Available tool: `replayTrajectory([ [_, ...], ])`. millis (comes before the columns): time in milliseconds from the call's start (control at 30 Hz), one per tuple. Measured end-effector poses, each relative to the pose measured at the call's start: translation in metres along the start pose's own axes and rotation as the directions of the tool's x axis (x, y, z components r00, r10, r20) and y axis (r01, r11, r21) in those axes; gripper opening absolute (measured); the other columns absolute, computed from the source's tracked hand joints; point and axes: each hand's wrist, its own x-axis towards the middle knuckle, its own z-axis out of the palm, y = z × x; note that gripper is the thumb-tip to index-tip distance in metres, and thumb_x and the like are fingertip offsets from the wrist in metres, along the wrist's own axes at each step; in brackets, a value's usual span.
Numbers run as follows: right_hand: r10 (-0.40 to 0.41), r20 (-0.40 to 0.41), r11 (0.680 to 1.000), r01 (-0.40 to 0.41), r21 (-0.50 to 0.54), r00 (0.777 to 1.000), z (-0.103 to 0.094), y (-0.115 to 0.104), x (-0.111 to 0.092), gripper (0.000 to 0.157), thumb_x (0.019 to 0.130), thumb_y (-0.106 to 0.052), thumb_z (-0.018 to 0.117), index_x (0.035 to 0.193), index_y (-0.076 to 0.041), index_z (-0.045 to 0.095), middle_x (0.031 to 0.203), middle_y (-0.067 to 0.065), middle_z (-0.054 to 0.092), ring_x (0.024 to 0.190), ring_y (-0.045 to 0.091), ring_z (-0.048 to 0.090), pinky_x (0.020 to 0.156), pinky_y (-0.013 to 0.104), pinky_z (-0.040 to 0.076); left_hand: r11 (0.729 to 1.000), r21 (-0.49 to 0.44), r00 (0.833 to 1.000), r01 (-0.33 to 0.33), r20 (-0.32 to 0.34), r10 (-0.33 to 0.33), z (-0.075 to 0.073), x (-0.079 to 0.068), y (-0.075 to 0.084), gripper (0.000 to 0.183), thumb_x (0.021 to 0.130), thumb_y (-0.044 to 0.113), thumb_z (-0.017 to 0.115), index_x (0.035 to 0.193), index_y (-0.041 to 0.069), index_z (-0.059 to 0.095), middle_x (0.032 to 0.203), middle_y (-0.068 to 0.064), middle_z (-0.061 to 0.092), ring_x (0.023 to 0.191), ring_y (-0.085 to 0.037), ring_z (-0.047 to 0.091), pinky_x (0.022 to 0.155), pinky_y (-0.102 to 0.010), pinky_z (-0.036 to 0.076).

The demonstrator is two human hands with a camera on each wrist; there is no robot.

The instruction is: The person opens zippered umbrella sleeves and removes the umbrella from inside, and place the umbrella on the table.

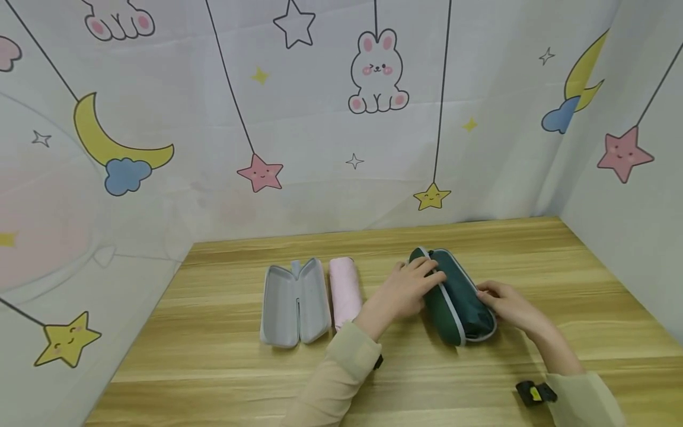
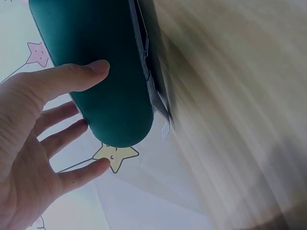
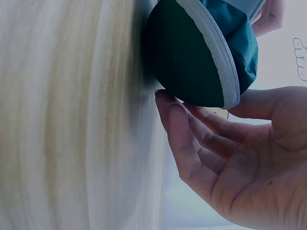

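Note:
A dark green zip case [image 1: 447, 320] with grey zip edging lies opened out on the right half of the table. Bunched, shiny green fabric [image 1: 472, 323] shows inside it. My left hand [image 1: 408, 284] grips the left half, the thumb [image 2: 91, 72] on its smooth outer face and fingers over the rim. On the opposite side, my right hand [image 1: 504, 301] pinches the edge, with its thumb at the grey rim and its fingers [image 3: 184, 139] curled under the shell. A grey zip tab [image 2: 160, 108] hangs off the rounded end near the left hand.
Left of the green case, a light grey hard case [image 1: 280, 305] lies spread open. A pink cylindrical case [image 1: 345, 287] lies between it and my left forearm. A patterned curtain [image 1: 320, 118] stands behind the wooden table [image 1: 213, 367].

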Motion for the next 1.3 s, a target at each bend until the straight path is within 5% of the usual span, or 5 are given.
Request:
replayTrajectory([
  [533, -0.099, -0.066, 0.992, 0.093, -0.085, 0.993, -0.002, 0.002, 0.009, 0.039, 0.101, -0.012, 0.044, 0.131, 0.014, 0.045, 0.114, 0.031, 0.059, 0.097, 0.034, 0.061, 0.075, 0.038, 0.052, 0.998, 0.056, 0.998, 0.038, -0.06, -0.035, 0.005, -0.011, -0.004, 0.042, 0.09, 0.026, 0.066, 0.129, 0.029, 0.051, 0.142, 0.0, 0.048, 0.138, -0.02, 0.04, 0.105, -0.046, 0.043],
  [1300, -0.302, -0.253, 0.93, 0.226, -0.288, 0.919, 0.004, -0.013, 0.015, 0.034, 0.091, -0.002, 0.057, 0.124, 0.008, 0.055, 0.116, 0.029, 0.059, 0.095, 0.038, 0.063, 0.079, 0.048, 0.053, 0.996, 0.021, 0.994, 0.091, -0.061, -0.09, 0.009, -0.027, -0.006, 0.036, 0.089, 0.032, 0.067, 0.123, 0.025, 0.055, 0.135, 0.003, 0.053, 0.128, -0.019, 0.049, 0.104, -0.043, 0.044],
])
